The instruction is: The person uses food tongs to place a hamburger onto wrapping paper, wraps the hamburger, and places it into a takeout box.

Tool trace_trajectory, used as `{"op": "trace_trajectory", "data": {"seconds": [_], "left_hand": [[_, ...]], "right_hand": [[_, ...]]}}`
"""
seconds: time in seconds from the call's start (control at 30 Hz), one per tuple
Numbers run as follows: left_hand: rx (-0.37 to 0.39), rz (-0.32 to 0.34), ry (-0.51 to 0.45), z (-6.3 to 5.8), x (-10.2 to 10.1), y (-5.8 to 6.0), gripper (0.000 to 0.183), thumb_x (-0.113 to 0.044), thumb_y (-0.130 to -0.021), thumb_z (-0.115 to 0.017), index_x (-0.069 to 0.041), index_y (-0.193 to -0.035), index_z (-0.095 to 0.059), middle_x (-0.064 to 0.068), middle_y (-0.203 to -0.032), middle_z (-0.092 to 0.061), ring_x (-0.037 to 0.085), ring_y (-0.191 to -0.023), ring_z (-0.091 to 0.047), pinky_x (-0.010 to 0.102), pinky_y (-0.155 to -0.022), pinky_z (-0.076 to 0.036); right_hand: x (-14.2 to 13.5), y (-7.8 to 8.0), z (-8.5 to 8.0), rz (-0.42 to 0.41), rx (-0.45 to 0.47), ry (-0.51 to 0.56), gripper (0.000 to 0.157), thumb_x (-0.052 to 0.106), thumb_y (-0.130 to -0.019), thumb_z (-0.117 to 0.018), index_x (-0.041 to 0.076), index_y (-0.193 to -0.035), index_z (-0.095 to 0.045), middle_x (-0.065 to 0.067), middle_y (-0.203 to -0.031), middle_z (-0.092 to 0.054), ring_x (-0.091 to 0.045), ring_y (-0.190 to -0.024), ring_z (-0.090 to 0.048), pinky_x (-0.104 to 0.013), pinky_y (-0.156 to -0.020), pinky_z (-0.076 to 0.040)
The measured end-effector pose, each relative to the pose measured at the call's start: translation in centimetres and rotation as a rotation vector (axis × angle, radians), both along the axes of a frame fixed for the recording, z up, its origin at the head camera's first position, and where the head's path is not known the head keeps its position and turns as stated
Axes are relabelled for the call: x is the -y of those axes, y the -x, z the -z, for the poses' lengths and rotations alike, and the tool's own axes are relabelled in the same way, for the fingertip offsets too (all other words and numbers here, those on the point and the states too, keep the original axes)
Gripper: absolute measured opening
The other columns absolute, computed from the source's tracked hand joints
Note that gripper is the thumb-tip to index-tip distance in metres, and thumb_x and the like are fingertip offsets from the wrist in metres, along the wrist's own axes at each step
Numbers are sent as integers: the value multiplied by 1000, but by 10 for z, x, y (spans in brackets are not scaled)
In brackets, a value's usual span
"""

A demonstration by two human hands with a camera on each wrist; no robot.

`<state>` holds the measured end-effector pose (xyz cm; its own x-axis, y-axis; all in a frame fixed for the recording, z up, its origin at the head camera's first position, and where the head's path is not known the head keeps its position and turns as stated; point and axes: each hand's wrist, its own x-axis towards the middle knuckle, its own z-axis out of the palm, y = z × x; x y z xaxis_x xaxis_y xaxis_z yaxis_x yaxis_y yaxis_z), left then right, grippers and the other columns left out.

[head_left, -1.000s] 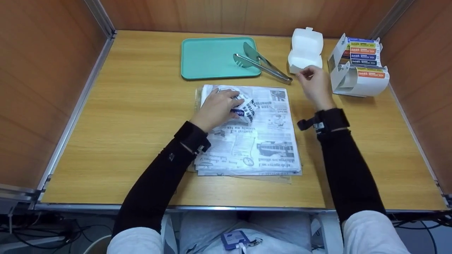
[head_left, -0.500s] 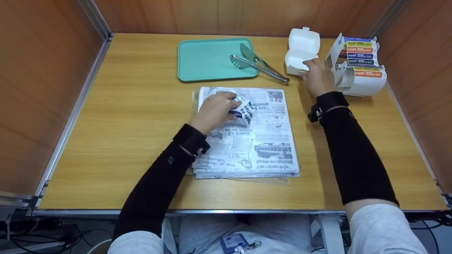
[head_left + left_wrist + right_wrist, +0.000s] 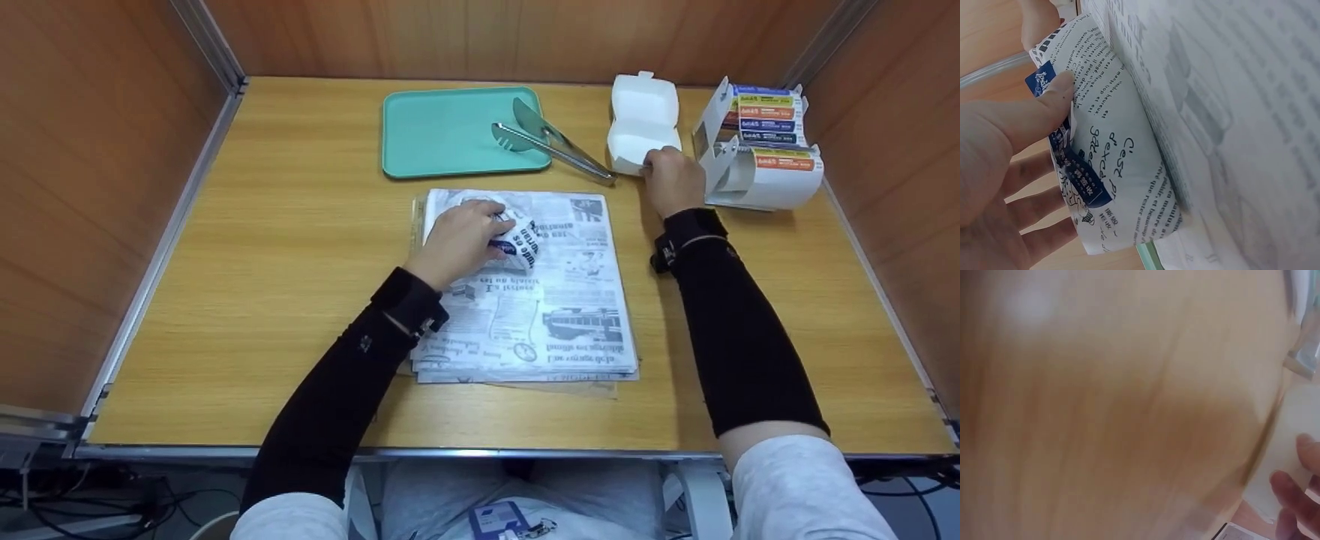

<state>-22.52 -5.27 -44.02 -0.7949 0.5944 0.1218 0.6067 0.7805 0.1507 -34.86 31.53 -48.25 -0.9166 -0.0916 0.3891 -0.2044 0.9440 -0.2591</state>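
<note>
My left hand rests on a round, paper-wrapped packet, which sits on a stack of newsprint-style wrapping sheets. The left wrist view shows the thumb against the packet's folded top near a blue sticker, with the other fingers extended along its far side. At the back right stands a white clamshell box with its lid up. My right hand pinches the near right edge of this box. In the right wrist view, thumb and fingers lie against the box's wall.
A green tray lies at the back. Metal tongs rest across its right edge, handles toward the box. Right of the box stands a white dispenser with several coloured label rolls. Wooden partition walls enclose the table.
My right hand opened beside the box, then closed on its near edge. The box has shifted slightly toward me. My left hand stays on the packet.
</note>
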Motion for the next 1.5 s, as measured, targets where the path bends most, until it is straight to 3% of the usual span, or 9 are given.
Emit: {"op": "trace_trajectory", "data": {"seconds": [0.4,0.63,0.8,1.13,1.33,1.5], "left_hand": [[10,8,0,1,3,3,54,-29,-93,-84,-15,-143,-68,14,-155,-58,33,-146,-51,44,-125,-37],[-21,15,-16,-1,4,6,55,-31,-92,-85,-15,-142,-69,14,-153,-60,34,-143,-54,45,-122,-41],[-3,11,-16,-2,3,5,55,-31,-93,-84,-16,-144,-68,14,-154,-58,34,-144,-53,45,-122,-40],[21,0,-24,-3,7,5,56,-28,-93,-84,-16,-145,-67,14,-155,-57,34,-144,-52,47,-123,-39],[28,-15,-28,-4,11,5,57,-29,-92,-86,-16,-144,-67,13,-154,-58,35,-142,-53,48,-121,-41],[0,-1,-15,-6,12,5,55,-29,-89,-88,-13,-139,-71,15,-149,-63,36,-135,-58,46,-117,-45]], "right_hand": [[1,-7,-8,-31,-77,15,14,8,-99,-75,-5,-104,-77,-25,-99,-75,-46,-89,-72,-60,-82,-57],[9,-24,-17,-89,-184,1,17,12,-102,-73,-4,-102,-77,-21,-97,-75,-44,-86,-73,-58,-75,-57],[20,-49,-24,-136,-259,-3,16,14,-102,-74,-2,-101,-77,-19,-96,-74,-42,-81,-74,-56,-68,-59],[65,-125,-29,-275,-373,7,3,4,-95,-80,2,-96,-80,-12,-88,-73,-32,-71,-72,-46,-56,-57],[86,-148,-17,-394,-366,-17,4,4,-94,-81,2,-97,-80,-11,-89,-74,-29,-68,-73,-41,-57,-61],[95,-160,-13,-431,-357,-19,6,9,-95,-81,3,-96,-79,-10,-88,-74,-28,-67,-72,-41,-57,-61]]}}
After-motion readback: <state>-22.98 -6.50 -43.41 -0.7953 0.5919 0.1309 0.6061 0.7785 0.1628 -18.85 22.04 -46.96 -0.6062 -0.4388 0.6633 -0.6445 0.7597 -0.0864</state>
